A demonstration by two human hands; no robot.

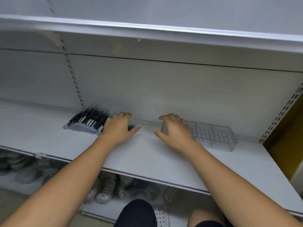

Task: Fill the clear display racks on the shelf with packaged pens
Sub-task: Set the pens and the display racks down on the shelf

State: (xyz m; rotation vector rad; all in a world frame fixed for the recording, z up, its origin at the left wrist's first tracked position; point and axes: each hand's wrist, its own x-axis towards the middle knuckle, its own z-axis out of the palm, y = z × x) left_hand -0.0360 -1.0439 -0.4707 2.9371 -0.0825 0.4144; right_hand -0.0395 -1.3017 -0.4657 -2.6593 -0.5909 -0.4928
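Left hand [118, 126] grips the packaged pens [86, 122]; right hand [173, 128] grips the left end of the clear display rack [213, 135]

A clear rack [213, 134] with rows of holes lies on a grey shelf [147, 154], against the back panel [164, 89]. The right hand [173, 130] holds the rack's left end, fingers curled over its top and thumb stretched out to the left. Well left of the rack lies a blurred heap of dark pens [88, 122], also against the back panel. The left hand [118, 126] sits on the end of the heap nearer the rack and seems to grip some pens under its curled fingers. Below the rack's shelf, a lower one holds pale perforated shoes [106, 189]. Above the rack runs another shelf edge [147, 28].
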